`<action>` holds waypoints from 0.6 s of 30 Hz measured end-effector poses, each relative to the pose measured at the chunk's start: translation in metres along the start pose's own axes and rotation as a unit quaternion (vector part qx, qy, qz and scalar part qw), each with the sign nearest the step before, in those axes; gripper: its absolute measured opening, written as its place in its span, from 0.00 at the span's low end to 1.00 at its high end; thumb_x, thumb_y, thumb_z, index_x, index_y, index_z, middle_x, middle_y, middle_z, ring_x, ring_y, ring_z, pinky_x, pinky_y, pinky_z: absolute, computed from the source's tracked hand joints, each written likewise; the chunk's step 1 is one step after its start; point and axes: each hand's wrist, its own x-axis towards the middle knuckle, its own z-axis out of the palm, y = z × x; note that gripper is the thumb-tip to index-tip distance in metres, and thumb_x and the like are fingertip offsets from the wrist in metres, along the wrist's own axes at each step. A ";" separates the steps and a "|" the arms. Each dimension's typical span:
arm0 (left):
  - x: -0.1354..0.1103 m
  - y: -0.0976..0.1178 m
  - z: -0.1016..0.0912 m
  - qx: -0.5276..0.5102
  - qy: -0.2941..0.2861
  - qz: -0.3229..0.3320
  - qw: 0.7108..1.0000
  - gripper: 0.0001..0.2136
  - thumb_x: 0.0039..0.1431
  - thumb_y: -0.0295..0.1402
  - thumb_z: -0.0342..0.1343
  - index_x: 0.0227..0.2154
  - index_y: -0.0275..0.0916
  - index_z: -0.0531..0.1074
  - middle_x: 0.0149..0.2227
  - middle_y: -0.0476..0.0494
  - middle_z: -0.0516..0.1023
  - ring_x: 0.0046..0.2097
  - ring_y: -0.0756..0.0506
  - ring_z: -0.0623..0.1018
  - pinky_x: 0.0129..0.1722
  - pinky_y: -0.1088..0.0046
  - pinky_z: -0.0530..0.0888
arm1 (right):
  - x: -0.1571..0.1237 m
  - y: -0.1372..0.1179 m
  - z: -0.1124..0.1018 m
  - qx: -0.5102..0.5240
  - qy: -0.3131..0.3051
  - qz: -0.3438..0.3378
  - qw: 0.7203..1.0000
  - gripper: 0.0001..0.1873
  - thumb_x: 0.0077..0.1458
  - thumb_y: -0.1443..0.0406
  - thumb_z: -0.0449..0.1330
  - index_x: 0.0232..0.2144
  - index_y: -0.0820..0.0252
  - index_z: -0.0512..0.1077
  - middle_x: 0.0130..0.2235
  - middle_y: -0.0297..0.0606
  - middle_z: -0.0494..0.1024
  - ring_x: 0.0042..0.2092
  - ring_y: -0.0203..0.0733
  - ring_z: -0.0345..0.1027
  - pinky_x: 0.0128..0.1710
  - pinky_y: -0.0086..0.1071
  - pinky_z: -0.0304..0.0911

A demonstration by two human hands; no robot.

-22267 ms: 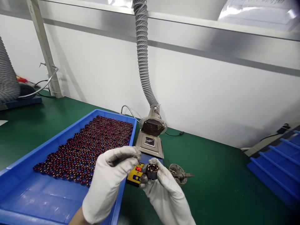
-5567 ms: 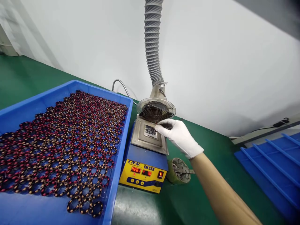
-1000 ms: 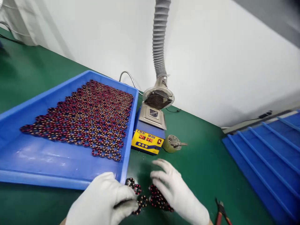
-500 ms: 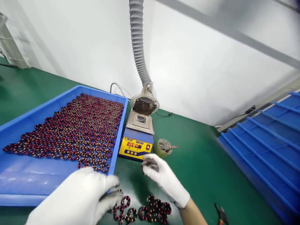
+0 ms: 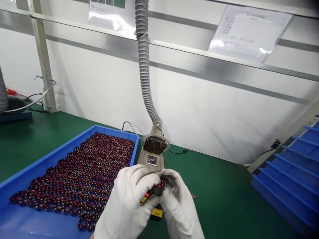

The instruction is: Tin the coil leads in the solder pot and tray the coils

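Nearest, a white-gloved left hand [image 5: 126,199] and a white-gloved right hand [image 5: 178,205] are closed together, both gripping a small dark wound coil ring [image 5: 157,190] between the fingers, held in the air above the green worktop [image 5: 211,205]. To the left, a shallow blue plastic tray [image 5: 50,155] carries a dense layer of red-and-copper coil rings [image 5: 84,176]. Just beyond the hands stands a steel-topped bench unit with a yellow control panel [image 5: 157,212], partly hidden, under a round fan hood [image 5: 154,144] and a grey ribbed duct [image 5: 144,73]. To the right lies a ridged blue plastic tray [image 5: 281,186].
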 end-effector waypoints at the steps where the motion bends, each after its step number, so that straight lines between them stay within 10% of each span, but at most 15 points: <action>1: -0.002 -0.003 0.001 -0.003 -0.004 -0.003 1.000 0.12 0.58 0.27 0.55 0.44 0.42 0.66 0.45 0.47 0.75 0.48 0.44 0.71 0.48 0.65 0.67 | 0.002 0.001 -0.002 -0.006 -0.004 -0.004 1.000 0.17 0.42 0.59 0.71 0.36 0.55 0.75 0.38 0.38 0.78 0.40 0.43 0.73 0.42 0.33 0.69; 14: -0.001 -0.001 -0.005 -0.024 -0.047 -0.037 0.998 0.16 0.50 0.20 0.53 0.41 0.43 0.68 0.44 0.49 0.76 0.47 0.46 0.72 0.48 0.66 0.68 | 0.006 -0.001 -0.018 -0.205 -0.108 -0.144 0.962 0.07 0.49 0.67 0.66 0.33 0.52 0.77 0.36 0.36 0.76 0.40 0.40 0.70 0.41 0.29 0.66; 18: 0.001 -0.001 -0.005 -0.016 -0.019 0.012 1.000 0.12 0.52 0.20 0.53 0.38 0.40 0.70 0.42 0.48 0.77 0.47 0.47 0.73 0.48 0.66 0.67 | 0.006 -0.001 -0.011 -0.077 -0.048 -0.094 0.991 0.05 0.52 0.63 0.64 0.25 0.55 0.77 0.31 0.34 0.74 0.35 0.37 0.68 0.37 0.29 0.66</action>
